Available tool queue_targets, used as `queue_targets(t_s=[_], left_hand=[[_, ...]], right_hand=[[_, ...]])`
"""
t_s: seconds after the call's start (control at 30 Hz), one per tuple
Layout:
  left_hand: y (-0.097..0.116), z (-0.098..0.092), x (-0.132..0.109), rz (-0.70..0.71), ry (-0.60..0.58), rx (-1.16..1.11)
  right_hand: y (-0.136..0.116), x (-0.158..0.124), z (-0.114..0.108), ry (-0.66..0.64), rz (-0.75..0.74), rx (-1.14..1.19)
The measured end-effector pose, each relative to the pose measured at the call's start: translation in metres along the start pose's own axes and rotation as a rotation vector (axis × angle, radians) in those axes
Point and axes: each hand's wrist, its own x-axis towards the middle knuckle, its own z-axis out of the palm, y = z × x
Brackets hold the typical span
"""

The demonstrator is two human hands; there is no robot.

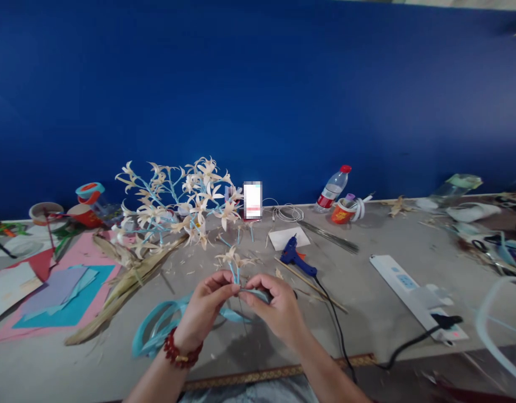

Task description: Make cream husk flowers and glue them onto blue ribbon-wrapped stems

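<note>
Pinched in my left hand (210,299) are the blue-wrapped stems of a small artificial flower sprig (236,262) with pale cream petals. My right hand (271,305) is closed close beside it, fingertips on a light blue strip of tape (258,293) that meets the stems. A thin bare wire hangs below my fingers. On the table to the left of my wrist lies a loose coil of blue tape (157,322). Beyond my hands stands a large bunch of similar cream flowers (199,193) on blue stems.
A blue glue gun (297,257) lies right of centre, near a wooden stick (320,291). Further right is a white power strip (403,285). A bottle (334,189) and an orange cup (343,212) stand at the back. Dried husks (127,288) and coloured paper (58,299) lie left.
</note>
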Motion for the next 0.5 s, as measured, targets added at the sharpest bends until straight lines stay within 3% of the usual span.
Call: queue_targets(t_s=[0.27, 0.5], left_hand=[[0.003, -0.001, 0.0, 0.022, -0.016, 0.039], [0.001, -0.002, 0.003, -0.015, 0.007, -0.022]], right_hand=[[0.0, 0.003, 0.001, -0.004, 0.006, 0.044], [0.007, 0.005, 0.009, -0.053, 0.154, 0.292]])
